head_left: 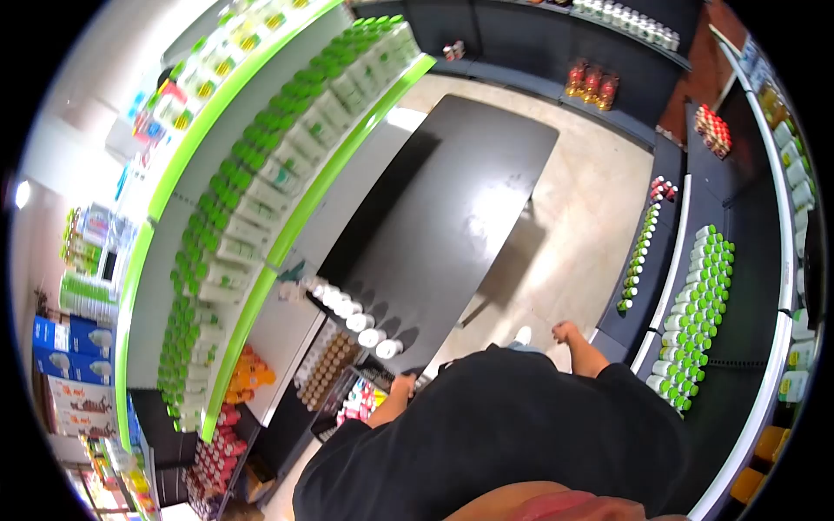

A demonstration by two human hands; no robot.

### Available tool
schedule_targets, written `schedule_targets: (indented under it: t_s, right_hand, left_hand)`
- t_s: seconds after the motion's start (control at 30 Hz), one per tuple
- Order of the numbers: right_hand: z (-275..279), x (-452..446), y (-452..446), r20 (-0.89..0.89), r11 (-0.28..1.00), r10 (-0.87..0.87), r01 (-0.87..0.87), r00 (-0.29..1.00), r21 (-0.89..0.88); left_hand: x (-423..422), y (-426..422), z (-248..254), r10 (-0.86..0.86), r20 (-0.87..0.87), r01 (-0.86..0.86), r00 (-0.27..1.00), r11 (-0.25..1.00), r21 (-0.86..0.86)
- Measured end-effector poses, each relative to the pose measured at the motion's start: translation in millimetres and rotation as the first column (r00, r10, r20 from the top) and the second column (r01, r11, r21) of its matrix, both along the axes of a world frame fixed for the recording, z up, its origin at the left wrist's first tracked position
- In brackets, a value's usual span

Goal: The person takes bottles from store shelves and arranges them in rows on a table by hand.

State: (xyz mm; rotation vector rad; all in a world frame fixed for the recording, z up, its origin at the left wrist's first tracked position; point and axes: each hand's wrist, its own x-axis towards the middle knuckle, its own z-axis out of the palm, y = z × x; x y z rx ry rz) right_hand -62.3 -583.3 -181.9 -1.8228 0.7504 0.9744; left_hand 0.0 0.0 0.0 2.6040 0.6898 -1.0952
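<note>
Low in the picture, my left hand (402,385) is near the near-left corner of a dark table (452,200), beside a row of white-capped bottles (359,322) along the table's left edge. Its fingers are too small to make out. My right hand (565,332) hangs over the pale floor to the right of the table, with the fingers curled in and nothing visible in them. A white shoe (523,335) shows between the hands.
Green-edged shelves (347,156) with green-capped bottles rise at the left. Dark shelves (747,330) with more green-capped bottles (695,317) line the right. Red-gold bottles (592,85) stand on the back shelf. Brown-topped jars (330,369) sit low at the left.
</note>
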Motion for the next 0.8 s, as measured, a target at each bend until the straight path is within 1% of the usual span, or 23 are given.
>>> schedule_targets:
  t_s: [0.03, 0.07, 0.1, 0.13, 0.17, 0.2, 0.23, 0.27, 0.3, 0.33, 0.37, 0.4, 0.47, 0.5, 0.53, 0.57, 0.63, 0.67, 0.7, 0.73, 0.77, 0.8]
  right_hand:
    - [20, 0, 15, -0.020, 1.000, 0.003, -0.003, 1.000, 0.003]
    - [45, -3, 34, -0.009, 0.995, -0.094, 0.094, 0.996, -0.016]
    - [70, -13, 10, 0.004, 0.981, -0.193, 0.193, 0.981, -0.009]
    - [96, -25, -34, 0.006, 0.974, -0.223, 0.223, 0.975, -0.042]
    - [104, -31, -36, 0.004, 0.968, -0.250, 0.250, 0.968, -0.018]
    - [85, -33, -26, 0.037, 0.978, -0.207, 0.207, 0.978, 0.002]
    - [64, -35, -35, 0.070, 0.987, -0.162, 0.162, 0.984, -0.006]
    - [54, -45, -62, 0.097, 0.993, -0.112, 0.116, 0.989, -0.030]
    - [63, -49, -66, 0.097, 0.978, -0.207, 0.207, 0.973, 0.007]
    - [83, -46, -69, 0.101, 0.954, -0.301, 0.298, 0.948, 0.043]
    - [99, -50, -84, 0.099, 0.919, -0.393, 0.388, 0.914, 0.068]
    - [86, -56, -97, 0.179, 0.886, -0.464, 0.456, 0.867, 0.089]
    - [87, -69, -122, 0.164, 0.846, -0.530, 0.532, 0.832, 0.035]
    - [88, -75, -132, 0.154, 0.822, -0.565, 0.570, 0.811, 0.009]
    - [91, -79, -138, 0.089, 0.798, -0.600, 0.602, 0.795, 0.013]
    - [97, -88, -150, 0.058, 0.761, -0.648, 0.649, 0.759, 0.016]
    - [102, -84, -147, -0.010, 0.669, -0.742, 0.742, 0.670, 0.044]
    - [111, -89, -157, -0.023, 0.674, -0.738, 0.738, 0.674, 0.008]
    - [108, -83, -147, -0.024, 0.687, -0.726, 0.727, 0.687, 0.025]
    - [100, -71, -148, -0.015, 0.700, -0.713, 0.713, 0.701, 0.038]
    - [79, -79, -165, -0.020, 0.734, -0.679, 0.679, 0.734, 0.011]
    - [49, -71, -162, -0.029, 0.771, -0.636, 0.637, 0.771, 0.015]
  left_hand:
    - [-4, -4, 19, 0.098, 0.074, -0.096, 0.992, 0.995, -0.035]
    - [6, 9, 9, 0.006, -0.054, -0.008, 0.999, 1.000, -0.024]
    - [3, -32, 20, -0.088, -0.018, 0.088, 0.996, 0.996, -0.005]
    - [-1, -79, -20, -0.161, -0.079, 0.159, 0.984, 0.987, -0.031]
    - [8, -85, -37, -0.228, -0.138, 0.229, 0.964, 0.973, -0.004]
    - [23, -80, -31, -0.193, -0.216, 0.190, 0.957, 0.981, -0.034]
    - [35, -99, -25, -0.163, -0.295, 0.144, 0.941, 0.986, -0.087]
    - [37, -133, -4, 0.070, -0.271, -0.101, 0.960, 0.990, -0.101]
    - [51, -135, -23, 0.039, -0.299, -0.059, 0.954, 0.997, -0.058]
    - [64, -128, -25, -0.277, -0.230, 0.236, 0.933, 0.953, -0.192]
    - [73, -143, -25, -0.380, -0.197, 0.331, 0.904, 0.912, -0.243]
    - [81, -158, -22, -0.477, -0.155, 0.422, 0.865, 0.860, -0.288]
    - [105, -214, -7, -0.295, -0.215, 0.242, 0.931, 0.940, -0.240]
    - [118, -242, -6, -0.424, -0.147, 0.373, 0.894, 0.884, -0.281]
    - [132, -265, -5, -0.543, -0.075, 0.499, 0.837, 0.811, -0.306]
    - [136, -295, -6, -0.651, -0.004, 0.613, 0.759, 0.716, -0.333]
    - [155, -341, -22, -0.698, 0.137, 0.689, 0.703, 0.621, -0.374]
    - [153, -376, -35, -0.712, 0.203, 0.718, 0.672, 0.559, -0.416]
    - [167, -396, -44, -0.764, 0.204, 0.779, 0.612, 0.540, -0.318]
    - [184, -422, -43, -0.788, 0.158, 0.788, 0.595, 0.534, -0.306]
    - [184, -464, -39, -0.804, 0.117, 0.787, 0.584, 0.525, -0.323]
    - [197, -481, -31, -0.795, 0.079, 0.757, 0.602, 0.537, -0.371]
